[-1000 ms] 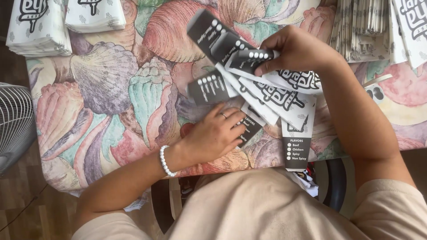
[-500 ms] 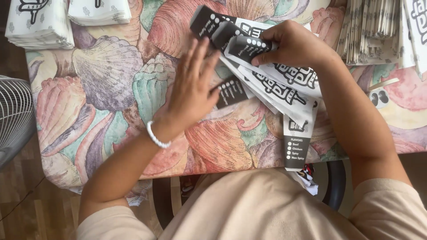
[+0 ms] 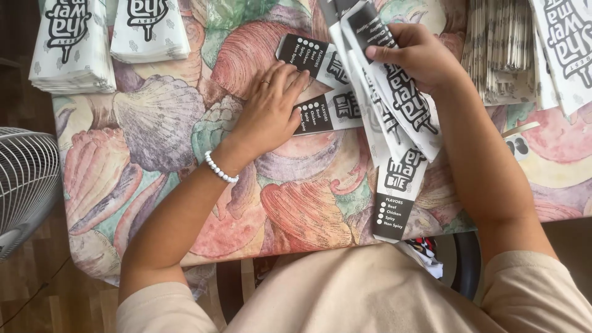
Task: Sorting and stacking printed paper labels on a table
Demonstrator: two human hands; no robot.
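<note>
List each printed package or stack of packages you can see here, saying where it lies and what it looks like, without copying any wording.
Sleeves: fanned bundle in right hand, long white paper, black ends.
Flat sleeves: two under left hand on the tablecloth, white with black ends.
Left stacks: two piles at top left, white with black print.
Right stack: top right, edges showing, white and grey.
Loose sheet: far right, white, bold black print.

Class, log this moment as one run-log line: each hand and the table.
left hand: flat on paper sleeves | right hand: grips sleeve bundle | table: shell-print cloth
</note>
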